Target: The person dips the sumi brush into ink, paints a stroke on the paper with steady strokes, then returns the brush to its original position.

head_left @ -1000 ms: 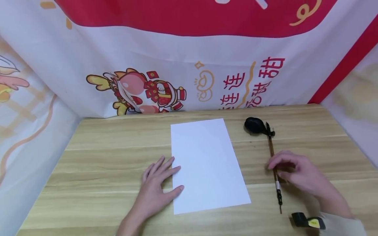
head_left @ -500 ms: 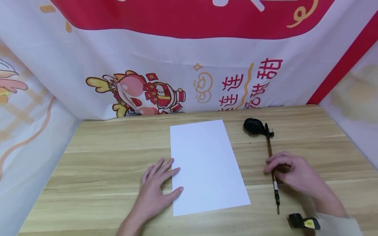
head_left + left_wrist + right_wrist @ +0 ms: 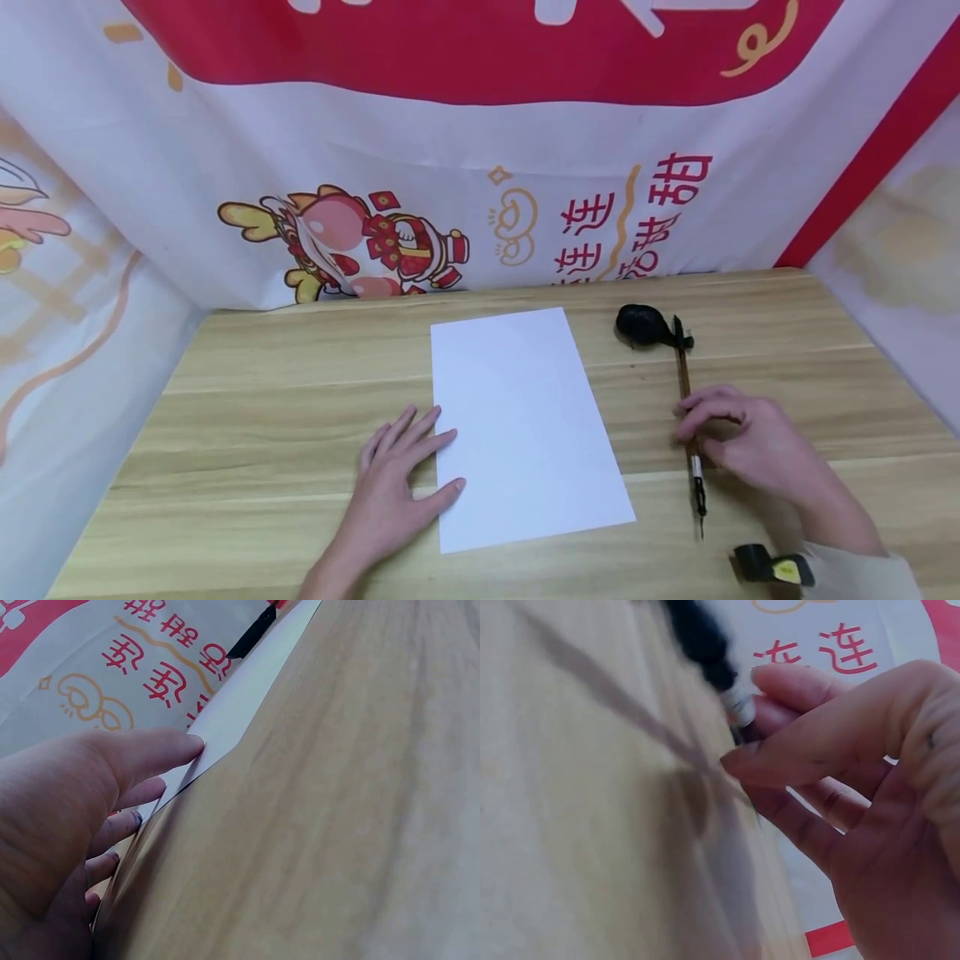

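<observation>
A blank white sheet of paper (image 3: 532,442) lies on the wooden table. My left hand (image 3: 393,487) rests with spread fingers over its left edge; in the left wrist view the thumb (image 3: 161,750) lies over the sheet. To the right of the paper, my right hand (image 3: 757,446) pinches a writing brush (image 3: 683,375) by its brown shaft between thumb and fingers. The brush points away from me, its dark tip at the handle of a small black dish (image 3: 641,326). Its black near end (image 3: 701,645) with a whitish band shows in the right wrist view.
A black object with a yellow label (image 3: 772,567) sits by the right sleeve (image 3: 858,575). White and red printed cloth (image 3: 375,133) hangs behind the table (image 3: 285,433) and along both sides.
The near end of the brush has shifted slightly left and away from me in the right hand's pinch. The left hand and the paper stay as they were; the head view has tilted slightly.
</observation>
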Demonstrator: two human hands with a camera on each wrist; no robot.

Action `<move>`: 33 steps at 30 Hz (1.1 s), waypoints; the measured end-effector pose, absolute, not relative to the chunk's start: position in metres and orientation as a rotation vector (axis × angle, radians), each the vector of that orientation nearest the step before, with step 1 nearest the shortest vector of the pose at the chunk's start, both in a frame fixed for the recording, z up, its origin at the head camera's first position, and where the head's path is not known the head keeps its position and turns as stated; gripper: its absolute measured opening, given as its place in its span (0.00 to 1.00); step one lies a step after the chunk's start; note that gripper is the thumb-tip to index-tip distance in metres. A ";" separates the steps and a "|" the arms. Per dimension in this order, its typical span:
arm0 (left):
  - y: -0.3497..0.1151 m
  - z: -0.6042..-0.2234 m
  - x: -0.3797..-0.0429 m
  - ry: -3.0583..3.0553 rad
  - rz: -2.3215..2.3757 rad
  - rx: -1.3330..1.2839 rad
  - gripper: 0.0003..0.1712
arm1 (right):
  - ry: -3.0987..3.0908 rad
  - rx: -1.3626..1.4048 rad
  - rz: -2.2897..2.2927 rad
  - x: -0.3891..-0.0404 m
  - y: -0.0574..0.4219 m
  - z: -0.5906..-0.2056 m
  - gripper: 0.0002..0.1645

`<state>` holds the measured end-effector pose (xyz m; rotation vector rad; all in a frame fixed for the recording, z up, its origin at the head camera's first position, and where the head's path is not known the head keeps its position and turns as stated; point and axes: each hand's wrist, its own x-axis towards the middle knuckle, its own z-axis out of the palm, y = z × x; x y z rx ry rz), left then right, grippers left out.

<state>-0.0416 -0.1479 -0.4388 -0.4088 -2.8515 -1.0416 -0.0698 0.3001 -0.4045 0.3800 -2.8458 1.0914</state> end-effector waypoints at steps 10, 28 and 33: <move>-0.149 -0.439 -0.040 -2.835 -1.037 -0.407 0.33 | -2.553 0.444 1.465 -0.067 0.299 -0.388 0.24; -0.149 -0.441 -0.039 -2.833 -1.034 -0.414 0.33 | -1.994 0.667 2.106 -0.067 0.298 -0.380 0.18; -0.148 -0.440 -0.040 -2.834 -1.032 -0.418 0.33 | -2.085 0.512 2.065 -0.065 0.293 -0.378 0.11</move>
